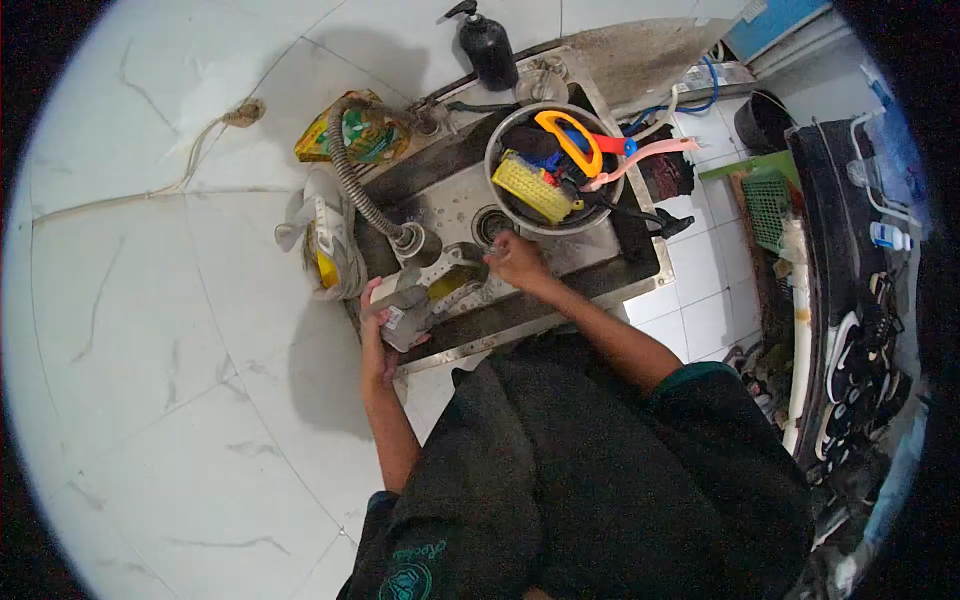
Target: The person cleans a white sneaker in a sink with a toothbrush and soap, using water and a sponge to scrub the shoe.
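My left hand [376, 325] is wrapped round the heel end of a grey and white sneaker [405, 300] with a yellow inside, held over the near left part of the metal sink [455, 195]. My right hand [518, 262] is closed near the sneaker's other end, close to the round drain [490, 222]. What its fingers hold is too small to make out. A flexible tap hose [350, 165] arches down to a metal spout just above the sneaker. Beside the sink's left edge stands a similar sneaker [325, 235], also yellow inside.
A round metal basin [490, 170] at the sink's right holds several brushes, among them a yellow-bristled brush [535, 188]. Behind the sink are a black pump bottle [487, 50] and a yellow-green packet [375, 135]. Shoes [842, 355] line a rack at the right.
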`<action>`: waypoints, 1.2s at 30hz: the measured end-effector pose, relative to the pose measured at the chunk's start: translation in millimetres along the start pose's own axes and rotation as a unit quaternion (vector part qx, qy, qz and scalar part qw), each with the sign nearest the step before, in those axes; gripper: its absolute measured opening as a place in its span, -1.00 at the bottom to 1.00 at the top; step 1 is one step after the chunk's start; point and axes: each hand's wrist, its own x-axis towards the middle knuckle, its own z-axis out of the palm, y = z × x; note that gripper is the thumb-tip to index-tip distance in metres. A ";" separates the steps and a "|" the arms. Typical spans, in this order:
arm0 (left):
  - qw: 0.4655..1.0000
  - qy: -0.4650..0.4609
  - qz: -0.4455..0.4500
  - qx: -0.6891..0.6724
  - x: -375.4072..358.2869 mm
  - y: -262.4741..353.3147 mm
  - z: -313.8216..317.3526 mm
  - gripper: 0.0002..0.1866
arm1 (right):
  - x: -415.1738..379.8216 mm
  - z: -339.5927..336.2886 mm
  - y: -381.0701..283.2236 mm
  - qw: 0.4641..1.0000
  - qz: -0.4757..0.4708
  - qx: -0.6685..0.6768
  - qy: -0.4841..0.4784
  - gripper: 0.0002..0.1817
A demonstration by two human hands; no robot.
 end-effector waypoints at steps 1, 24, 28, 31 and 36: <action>1.000 -0.003 -0.013 -0.003 -2.2 5.8 -1.3 -0.27 | 7.4 12.0 17.5 0.998 -0.017 -0.047 0.047 -0.54; 0.938 -0.084 0.188 0.280 -34.4 74.2 -9.2 -0.20 | 93.3 39.6 25.9 0.601 0.216 0.477 -0.604 -0.31; 0.920 -0.087 0.198 0.328 -46.9 91.0 -0.8 -0.13 | 76.2 23.7 -12.6 0.548 0.140 0.538 -0.626 -0.24; 0.917 -0.083 0.204 0.334 -48.4 98.3 -5.2 -0.12 | 78.1 30.9 -25.2 0.473 0.183 0.612 -0.607 -0.22; 0.884 -0.153 0.230 0.377 -49.3 104.8 -9.8 -0.20 | 48.9 8.3 -116.1 0.838 0.240 0.384 -0.303 -0.15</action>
